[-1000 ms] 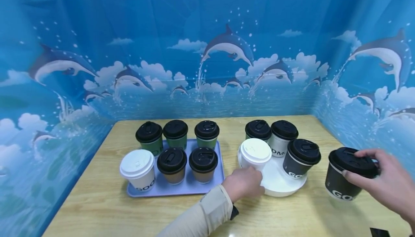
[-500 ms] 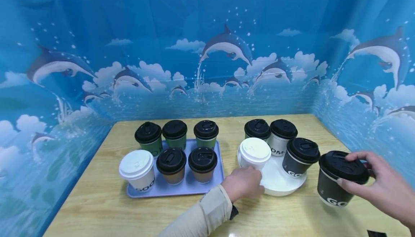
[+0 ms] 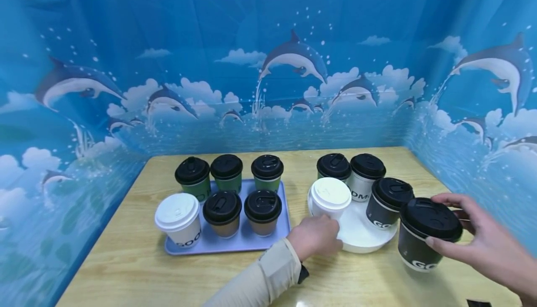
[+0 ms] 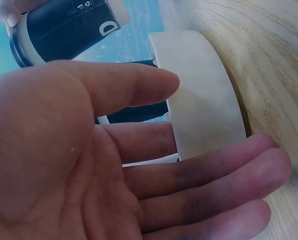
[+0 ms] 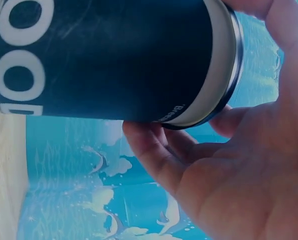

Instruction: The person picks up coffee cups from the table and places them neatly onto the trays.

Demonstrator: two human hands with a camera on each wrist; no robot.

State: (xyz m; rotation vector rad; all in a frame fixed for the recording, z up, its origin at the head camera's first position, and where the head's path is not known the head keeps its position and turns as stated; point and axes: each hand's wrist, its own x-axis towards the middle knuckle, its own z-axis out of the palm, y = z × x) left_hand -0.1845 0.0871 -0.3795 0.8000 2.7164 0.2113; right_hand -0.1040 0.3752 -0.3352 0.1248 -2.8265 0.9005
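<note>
My right hand (image 3: 482, 237) grips a black paper coffee cup (image 3: 423, 246) by its black lid, thumb in front and fingers behind. The cup is upright, just right of a round white tray (image 3: 361, 237), its base seemingly above the table. In the right wrist view my fingers (image 5: 154, 150) curve round the lid end. My left hand (image 3: 316, 237) lies at the tray's front left edge. In the left wrist view its fingers are fairly straight; the index fingertip is hidden behind the tray wall (image 4: 204, 95). On the tray stand a white-lidded cup (image 3: 330, 197) and several black-lidded cups (image 3: 390, 202).
A lilac rectangular tray (image 3: 209, 248) on the left bears several cups: green ones (image 3: 195, 185) behind, brown ones (image 3: 224, 225) and a white one (image 3: 180, 227) in front. All stand on a wooden table (image 3: 138, 274). A blue dolphin-print curtain (image 3: 235, 64) encloses the back and sides.
My right hand has carried the black cup leftward and slightly nearer, closer to the round tray. The left hand has stayed at the tray's edge.
</note>
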